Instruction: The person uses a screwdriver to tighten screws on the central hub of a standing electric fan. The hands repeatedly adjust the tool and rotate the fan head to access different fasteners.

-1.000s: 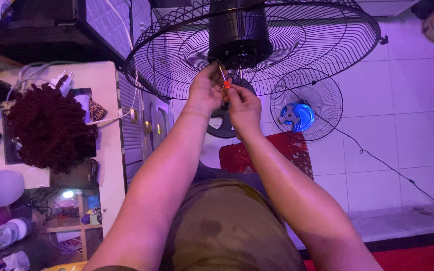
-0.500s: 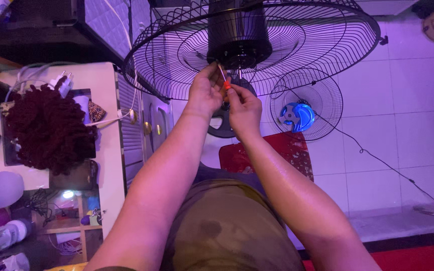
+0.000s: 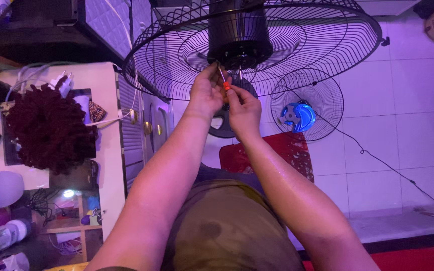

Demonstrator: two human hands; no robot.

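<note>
Screwdriver: thin, orange-handled, tip at the black motor housing inside the fan guard.
Right hand: pinching its handle.
Left hand: fingers closed, apparently steadying the shaft.
Beyond: 1 small blue fan on the floor.

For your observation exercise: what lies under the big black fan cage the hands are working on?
Under the fan cage on the tiled floor lie a smaller cage with a blue blade and a red stool. The hands hide what is directly below the motor.
</note>
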